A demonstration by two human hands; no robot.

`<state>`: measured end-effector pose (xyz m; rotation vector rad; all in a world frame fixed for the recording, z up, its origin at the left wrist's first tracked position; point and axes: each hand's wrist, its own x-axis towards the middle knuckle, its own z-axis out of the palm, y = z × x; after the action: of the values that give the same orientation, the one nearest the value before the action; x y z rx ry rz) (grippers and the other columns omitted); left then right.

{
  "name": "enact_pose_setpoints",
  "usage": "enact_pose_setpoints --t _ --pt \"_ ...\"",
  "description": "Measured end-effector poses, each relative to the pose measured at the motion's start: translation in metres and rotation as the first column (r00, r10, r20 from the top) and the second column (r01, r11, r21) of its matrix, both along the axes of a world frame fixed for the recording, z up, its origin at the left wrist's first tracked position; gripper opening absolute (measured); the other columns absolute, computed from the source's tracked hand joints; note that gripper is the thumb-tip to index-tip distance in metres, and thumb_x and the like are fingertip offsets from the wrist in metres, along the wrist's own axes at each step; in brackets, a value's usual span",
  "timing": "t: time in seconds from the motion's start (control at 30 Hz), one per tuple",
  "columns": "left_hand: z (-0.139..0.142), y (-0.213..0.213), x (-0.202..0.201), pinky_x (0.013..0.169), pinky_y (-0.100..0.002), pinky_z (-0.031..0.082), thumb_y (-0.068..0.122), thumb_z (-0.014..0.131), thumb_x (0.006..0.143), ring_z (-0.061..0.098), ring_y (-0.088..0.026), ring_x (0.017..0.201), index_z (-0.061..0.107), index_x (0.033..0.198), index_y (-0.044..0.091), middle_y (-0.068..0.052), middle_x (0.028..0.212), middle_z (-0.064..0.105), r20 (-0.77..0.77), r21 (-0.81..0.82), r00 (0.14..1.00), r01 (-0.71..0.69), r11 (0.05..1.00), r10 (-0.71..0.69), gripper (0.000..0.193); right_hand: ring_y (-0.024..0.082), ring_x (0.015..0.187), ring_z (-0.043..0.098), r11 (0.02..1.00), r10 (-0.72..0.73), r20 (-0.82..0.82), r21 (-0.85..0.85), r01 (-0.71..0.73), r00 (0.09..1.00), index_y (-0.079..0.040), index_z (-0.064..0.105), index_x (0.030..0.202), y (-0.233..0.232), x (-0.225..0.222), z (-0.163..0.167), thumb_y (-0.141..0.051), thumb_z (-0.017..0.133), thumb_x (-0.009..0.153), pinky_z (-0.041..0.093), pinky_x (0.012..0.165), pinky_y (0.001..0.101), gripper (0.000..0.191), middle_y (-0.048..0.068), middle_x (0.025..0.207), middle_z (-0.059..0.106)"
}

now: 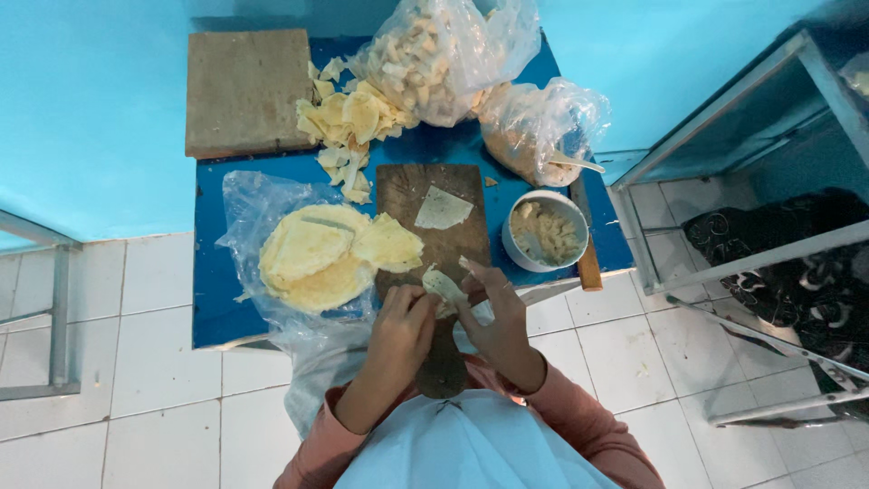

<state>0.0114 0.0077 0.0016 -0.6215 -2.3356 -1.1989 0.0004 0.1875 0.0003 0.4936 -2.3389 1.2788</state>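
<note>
My left hand (401, 328) and my right hand (493, 312) meet over the near end of a dark wooden board (433, 237) and together pinch a small folded piece of pale dough wrapper (444, 285). A loose triangular wrapper piece (443, 209) lies further up the board. Left of the board, a stack of round yellow wrappers (317, 258) rests on a clear plastic bag. A white bowl of chunky filling (544, 230) stands just right of the board.
The blue table (213, 281) also carries a brown wooden block (246, 91) at the back left, wrapper scraps (348, 122), and two clear bags of food (444, 54) (539, 127). A metal rack (742, 226) stands to the right. White floor tiles surround the table.
</note>
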Motion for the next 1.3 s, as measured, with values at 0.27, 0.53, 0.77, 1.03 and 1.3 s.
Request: enact_pose_setpoints --t 0.27,0.53,0.77,1.03,1.3 --pt "0.0 0.001 -0.001 0.08 -0.049 0.049 -0.006 0.067 0.083 0.057 -0.041 0.094 0.062 0.114 -0.003 -0.02 0.1 0.059 0.11 0.005 0.994 -0.006 1.0 0.006 0.031 0.031 0.093 0.069 0.986 0.058 -0.105 0.164 -0.04 0.993 -0.005 0.054 0.134 -0.009 0.01 -0.007 0.006 0.074 0.084 0.058 0.076 0.0376 0.055 0.018 0.12 0.063" --pt "0.011 -0.007 0.005 0.088 -0.047 0.05 -0.005 0.068 0.083 0.058 -0.04 0.102 0.064 0.106 -0.002 -0.019 0.109 0.059 0.066 0.01 0.995 0.069 0.998 -0.07 0.024 0.034 0.097 0.07 0.937 0.278 -0.006 0.22 -0.27 0.961 -0.004 0.055 0.137 0.01 0.004 0.014 0.003 0.076 0.083 0.059 0.078 0.0389 0.059 0.018 0.114 0.067" --pt "0.021 -0.014 0.003 0.086 -0.046 0.049 0.0 0.072 0.082 0.056 -0.041 0.102 0.065 0.105 -0.003 -0.02 0.111 0.058 0.086 -0.037 0.985 0.151 0.988 -0.147 0.024 0.03 0.088 0.07 0.914 0.33 -0.028 0.26 -0.312 0.944 -0.005 0.057 0.139 0.018 -0.014 0.004 0.003 0.078 0.085 0.057 0.073 0.0379 0.058 0.015 0.104 0.071" --pt "0.01 -0.012 -0.003 0.087 -0.045 0.05 -0.006 0.065 0.085 0.057 -0.039 0.102 0.064 0.108 -0.004 -0.019 0.11 0.059 0.053 -0.034 0.989 0.139 0.99 -0.137 0.023 0.027 0.088 0.074 0.908 0.402 0.013 0.125 -0.401 0.915 -0.005 0.055 0.139 0.025 -0.024 -0.001 -0.002 0.083 0.081 0.06 0.075 0.0329 0.064 0.013 0.106 0.071" --pt "0.0 -0.007 -0.009 0.083 -0.048 0.048 -0.006 0.064 0.088 0.058 -0.041 0.098 0.067 0.108 -0.001 -0.019 0.099 0.06 0.141 -0.005 0.989 0.043 0.999 -0.042 0.02 0.021 0.085 0.077 0.937 0.333 0.122 0.067 -0.342 0.935 -0.006 0.055 0.143 0.02 -0.028 -0.009 0.005 0.078 0.085 0.063 0.073 0.0313 0.063 0.011 0.102 0.075"
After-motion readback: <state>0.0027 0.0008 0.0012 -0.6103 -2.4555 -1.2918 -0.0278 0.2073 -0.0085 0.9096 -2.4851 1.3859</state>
